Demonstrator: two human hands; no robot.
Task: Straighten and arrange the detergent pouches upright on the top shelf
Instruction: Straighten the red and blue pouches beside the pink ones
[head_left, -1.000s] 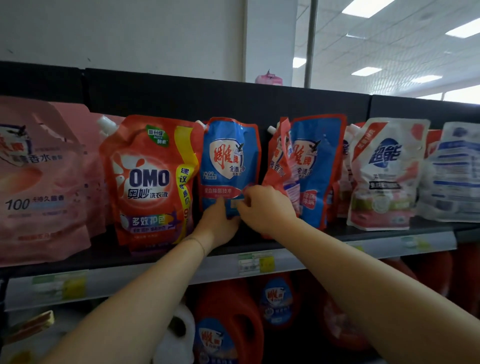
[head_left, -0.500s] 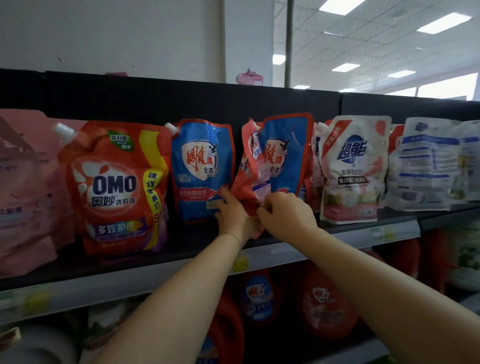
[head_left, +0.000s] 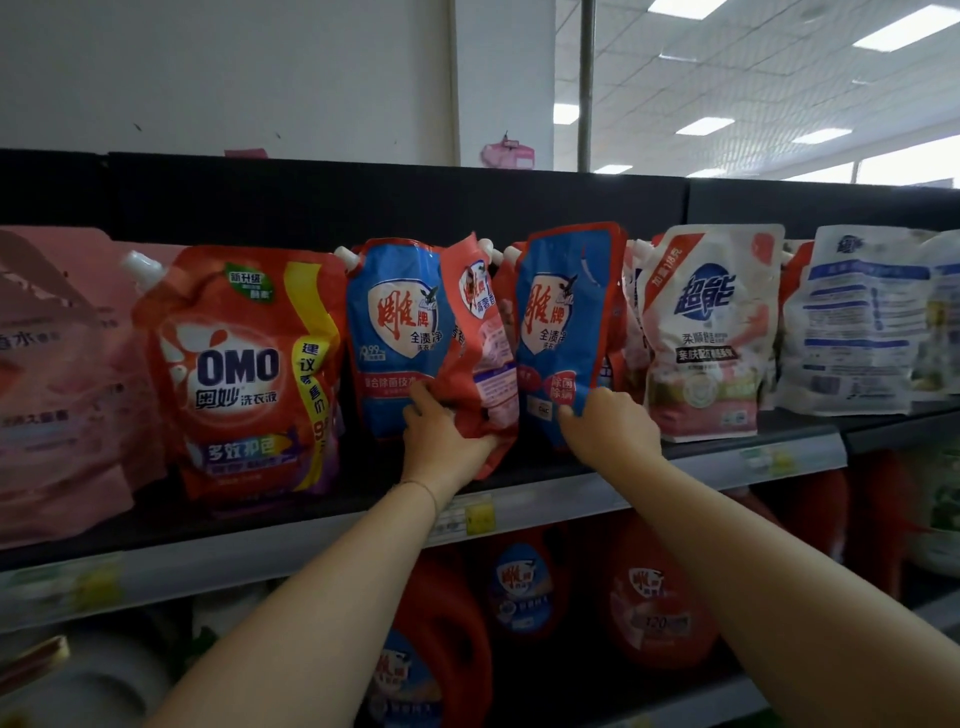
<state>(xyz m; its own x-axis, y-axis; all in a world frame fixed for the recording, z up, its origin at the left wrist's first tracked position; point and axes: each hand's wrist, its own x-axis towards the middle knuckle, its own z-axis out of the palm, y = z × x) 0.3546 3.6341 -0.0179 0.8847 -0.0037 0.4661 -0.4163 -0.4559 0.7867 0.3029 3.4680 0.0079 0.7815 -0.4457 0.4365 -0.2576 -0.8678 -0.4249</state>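
Shelf (head_left: 311, 540): left hand (head_left: 441, 436) grips red pouch (head_left: 478, 332), right hand (head_left: 608, 426) blue pouch (head_left: 566, 332); OMO pouch (head_left: 239, 374) left.

Lots you can't make out here. The pink pouch (head_left: 52, 364) on the far left runs off the edge, and its print is a smear. The red pouch (head_left: 480, 358) covers the right side of the left blue pouch (head_left: 392, 332). The left hand (head_left: 441, 441) gripping it has its fingertips out of sight behind the bottom. Same deal with the right hand (head_left: 610, 428): its fingertips vanish behind the lower edge of the right blue pouch (head_left: 566, 322). Pouches behind the white pouch (head_left: 711, 332) show only as slivers. Fine print on the back-facing pouch (head_left: 862, 322) is too small to read. The price tags (head_left: 478, 517) are blurry, and the arms cut across the bottles (head_left: 519, 582) below.
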